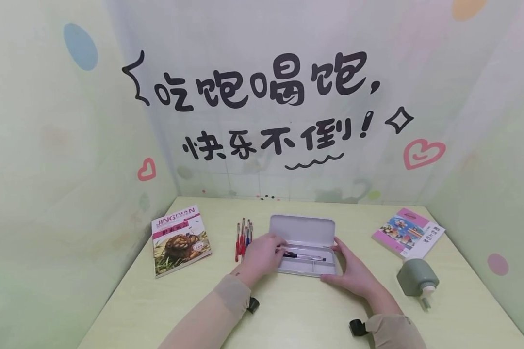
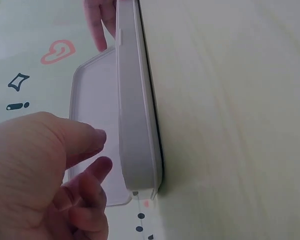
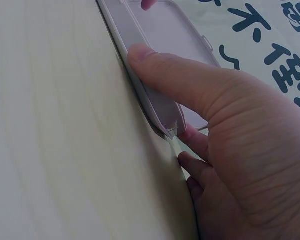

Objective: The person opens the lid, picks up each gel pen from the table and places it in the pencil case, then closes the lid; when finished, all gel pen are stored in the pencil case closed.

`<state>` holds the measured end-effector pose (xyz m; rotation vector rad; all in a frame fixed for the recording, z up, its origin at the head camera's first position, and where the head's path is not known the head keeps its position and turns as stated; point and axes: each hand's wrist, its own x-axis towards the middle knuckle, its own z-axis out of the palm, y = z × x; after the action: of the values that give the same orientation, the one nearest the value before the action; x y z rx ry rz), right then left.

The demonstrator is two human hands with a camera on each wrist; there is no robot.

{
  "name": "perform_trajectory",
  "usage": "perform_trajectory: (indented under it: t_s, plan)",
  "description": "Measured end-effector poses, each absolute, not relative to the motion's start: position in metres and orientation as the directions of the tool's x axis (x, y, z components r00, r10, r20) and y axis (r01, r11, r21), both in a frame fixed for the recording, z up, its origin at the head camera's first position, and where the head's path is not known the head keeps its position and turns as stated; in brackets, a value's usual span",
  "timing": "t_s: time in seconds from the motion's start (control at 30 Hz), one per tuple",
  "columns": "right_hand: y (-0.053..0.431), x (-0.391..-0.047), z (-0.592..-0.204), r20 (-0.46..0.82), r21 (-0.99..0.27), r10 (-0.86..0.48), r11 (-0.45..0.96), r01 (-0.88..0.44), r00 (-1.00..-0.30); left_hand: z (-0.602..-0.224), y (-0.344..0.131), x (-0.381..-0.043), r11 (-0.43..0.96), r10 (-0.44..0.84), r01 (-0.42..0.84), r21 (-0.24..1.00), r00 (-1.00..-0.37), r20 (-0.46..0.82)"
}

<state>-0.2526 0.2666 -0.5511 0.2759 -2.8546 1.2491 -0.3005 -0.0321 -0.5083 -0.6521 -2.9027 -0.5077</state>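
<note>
A pale grey pencil case stands on the table with its lid raised. A pen with dark ends lies in its rear compartment. My left hand is over the case's left end, fingertips by that pen. In the left wrist view its thumb and forefinger are a little apart, with nothing visible between them. My right hand grips the case's right end. In the right wrist view its thumb lies over the front edge of the case, and other fingers are behind the end.
Several red and dark-blue pens lie left of the case, partly behind my left hand. A magazine lies at the far left. At the right are a pink-and-white booklet and a grey-green pump bottle. Walls border the table.
</note>
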Motion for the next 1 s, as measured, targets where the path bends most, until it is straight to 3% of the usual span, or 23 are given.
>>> perform_trajectory:
  t_s: [0.17,0.5,1.0]
  plan:
    - [0.266,-0.253,-0.551,0.081,-0.731,-0.155,0.662,-0.164,-0.985,-0.506,-0.045,-0.305,0.888,0.228,0.295,0.352,-0.949,0.218]
    - [0.266,-0.253,-0.552,0.075,-0.732,-0.147,0.663,-0.155,-0.986,-0.503,-0.085,-0.314,0.91,-0.035,0.025,0.413,-0.99,0.138]
    - [0.268,-0.254,-0.553,0.081,-0.732,-0.152,0.662,-0.163,-0.985,-0.52,-0.116,-0.315,0.944,-0.018,-0.004,0.329,-0.999,0.039]
